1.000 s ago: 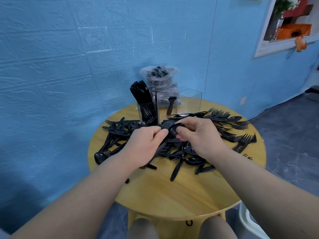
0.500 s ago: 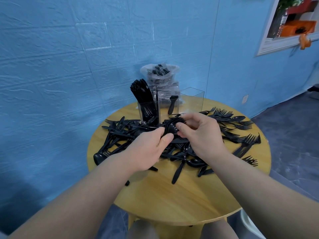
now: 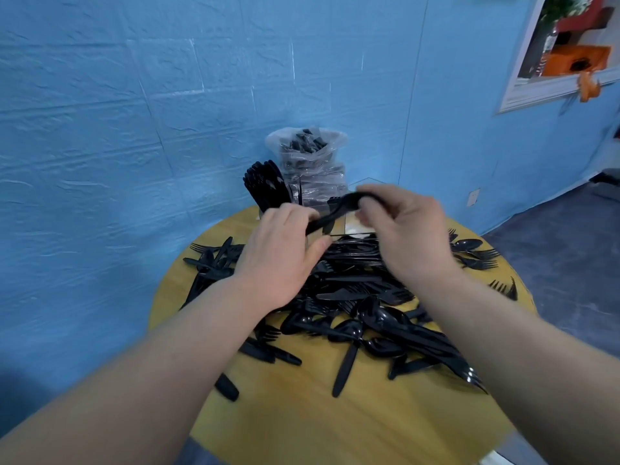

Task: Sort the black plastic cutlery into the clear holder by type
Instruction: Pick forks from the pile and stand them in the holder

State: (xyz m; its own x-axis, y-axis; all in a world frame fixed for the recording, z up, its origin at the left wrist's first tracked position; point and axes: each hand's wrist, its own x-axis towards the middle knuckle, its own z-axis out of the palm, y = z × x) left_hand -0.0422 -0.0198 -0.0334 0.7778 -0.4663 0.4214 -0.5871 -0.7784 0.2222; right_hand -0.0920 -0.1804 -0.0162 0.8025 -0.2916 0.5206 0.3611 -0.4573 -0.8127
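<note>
Black plastic cutlery lies heaped across the round yellow wooden table — forks, spoons, knives tangled. Above the heap, the left hand grips the lower end of 1 black plastic utensil, and the right hand pinches its upper end. Behind them stands the clear plastic holder, its left compartment packed with upright pieces — a clear plastic bag of cutlery behind.
</note>
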